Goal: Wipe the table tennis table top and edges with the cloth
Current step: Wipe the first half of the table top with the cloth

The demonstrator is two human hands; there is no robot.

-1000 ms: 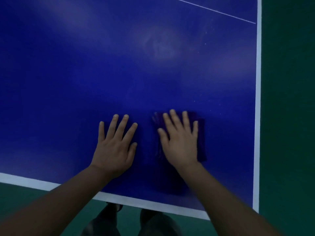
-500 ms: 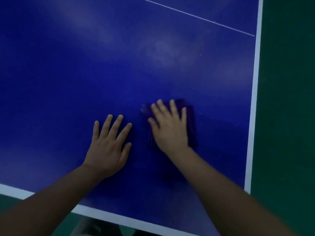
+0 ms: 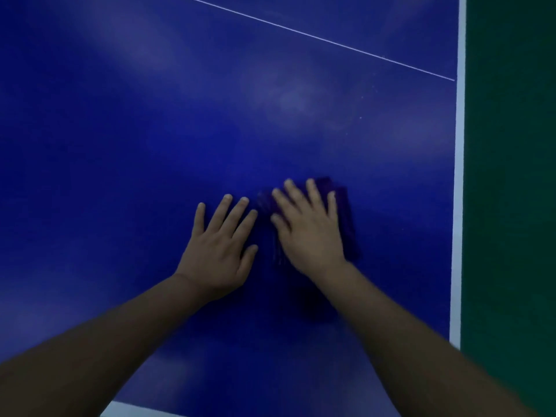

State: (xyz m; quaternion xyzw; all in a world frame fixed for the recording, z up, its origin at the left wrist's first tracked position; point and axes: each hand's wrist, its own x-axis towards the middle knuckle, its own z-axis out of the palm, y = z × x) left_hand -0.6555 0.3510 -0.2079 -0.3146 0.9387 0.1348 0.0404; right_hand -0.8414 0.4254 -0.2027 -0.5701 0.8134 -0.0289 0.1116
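The blue table tennis table point(image 3: 150, 130) fills most of the view. A dark purple cloth point(image 3: 346, 218) lies flat on it, right of centre. My right hand point(image 3: 310, 230) presses on the cloth with straight, spread fingers and covers most of it. My left hand point(image 3: 221, 245) rests flat on the bare blue top just left of the cloth, fingers spread, its index finger close to the cloth's edge.
A white border stripe point(image 3: 457, 206) runs down the table's right edge, with green floor point(image 3: 511, 206) beyond it. A thin white line point(image 3: 316, 37) crosses the top diagonally at the back. A bit of the near white edge point(image 3: 135, 410) shows at the bottom.
Both hands and the cloth have slid forward over the table, away from the near edge. The near edge and the shoes below it have dropped out of view.
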